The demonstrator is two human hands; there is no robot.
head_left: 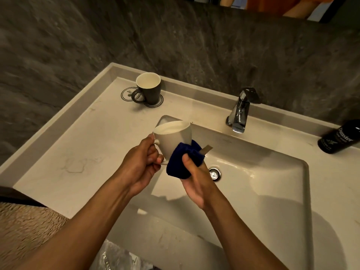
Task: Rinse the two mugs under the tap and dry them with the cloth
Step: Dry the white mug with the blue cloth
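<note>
Over the left end of the basin (272, 191), the left hand (142, 168) grips the white mug (173, 138) by its handle, fingers curled through and around the loop. The mug is tilted, its mouth turned up and toward the back wall. The right hand (196, 182) is clenched around a bunched dark blue cloth (184, 162), pressing it against the mug's lower right side and base; a pale tag sticks out of the cloth toward the right.

The second mug, a dark mug (149, 89) with a white inside, stands upright near the back left corner of the bench (78, 149), on 1 of 2 round printed coasters (128, 94), its handle facing forward and left.

A chrome tap (240, 112) rises at the back edge of the basin, no water visible from its spout. The drain (215, 174) lies just right of the right hand. A black bottle (341, 137) stands near the bench's right edge.
</note>
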